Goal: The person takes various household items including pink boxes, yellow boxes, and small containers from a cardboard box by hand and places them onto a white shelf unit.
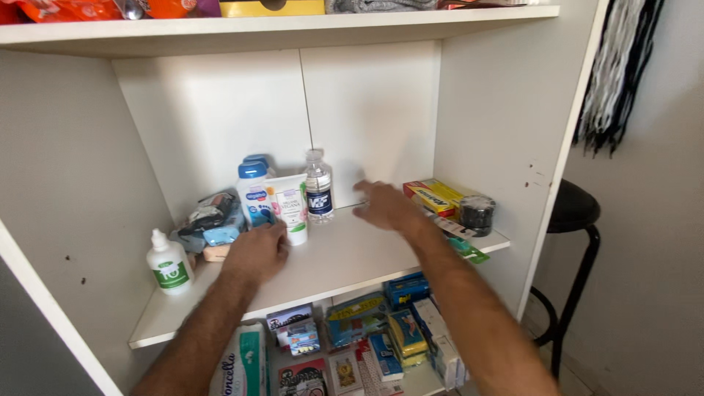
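we see both our hands reaching into a white cabinet, over its middle shelf. our left hand lies palm down on the shelf, fingers close together and slightly curled, their tips touching the foot of a white tube that stands upright near the back. it grips nothing that we can see. just left of the tube stands a white bottle with a blue cap, and behind that a second blue cap shows. right of the tube stands a clear water bottle, close to the back wall.

our right hand hovers above the shelf, blurred, fingers spread apart and empty, between the water bottle and a yellow and red box. beside the box sits a small dark jar, near the shelf's right edge.

at the far left stands a small white dropper bottle with a green label, well apart from both hands. dark crumpled packets lie behind it. below, a lower shelf holds many small boxes. a black stool stands to the right of the cabinet.
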